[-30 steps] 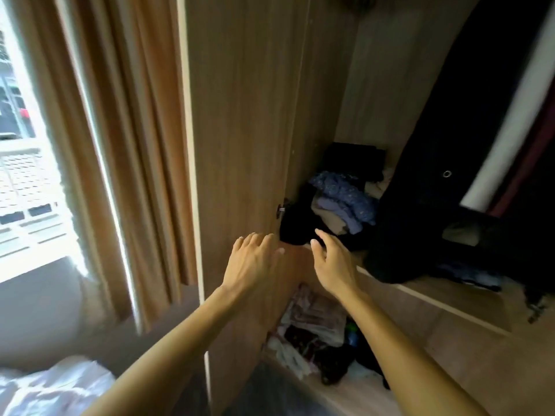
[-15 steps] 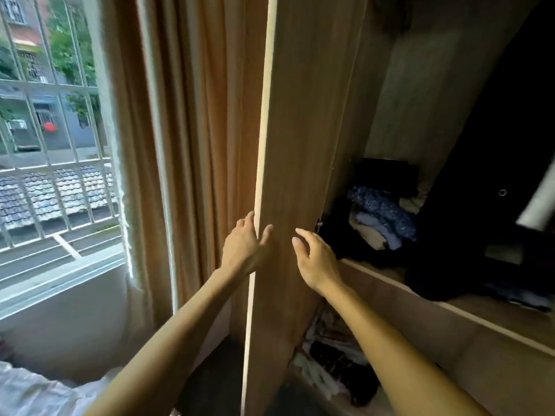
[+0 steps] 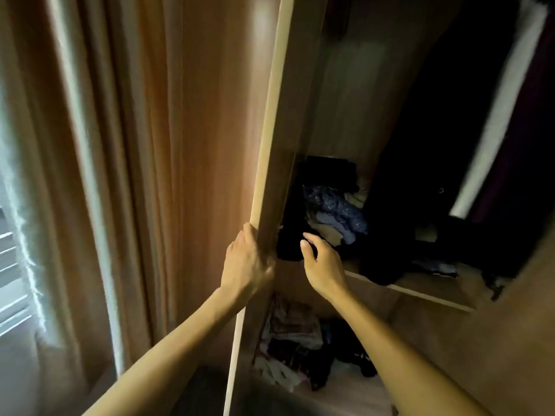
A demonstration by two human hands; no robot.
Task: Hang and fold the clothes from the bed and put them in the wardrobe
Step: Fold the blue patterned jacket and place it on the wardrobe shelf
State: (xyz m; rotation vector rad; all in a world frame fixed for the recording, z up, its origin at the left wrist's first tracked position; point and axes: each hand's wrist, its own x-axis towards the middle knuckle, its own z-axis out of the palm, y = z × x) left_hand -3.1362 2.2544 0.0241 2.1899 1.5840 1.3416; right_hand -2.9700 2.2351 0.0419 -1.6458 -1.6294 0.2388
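Note:
I face the open wardrobe, whose wooden door [image 3: 285, 121] stands edge-on in the middle of the view. My left hand [image 3: 247, 262] grips the door's edge, fingers wrapped round it. My right hand [image 3: 322, 262] hovers open just right of the door, in front of the upper shelf [image 3: 432, 295], holding nothing. On that shelf lies a heap of clothes, black, blue-patterned [image 3: 336, 210] and beige. Dark garments [image 3: 435, 121] hang at the right above it. A lower shelf holds more crumpled clothes [image 3: 294, 340]. The bed is out of view.
Beige curtains [image 3: 156, 145] hang left of the door, with a bright window [image 3: 12, 265] at the far left edge. A pale strip [image 3: 495, 115] runs among the hanging garments at the upper right.
The door has swung further toward the curtain and my left hand has closed on its edge. My right hand stays beside it. The view has turned away from the window.

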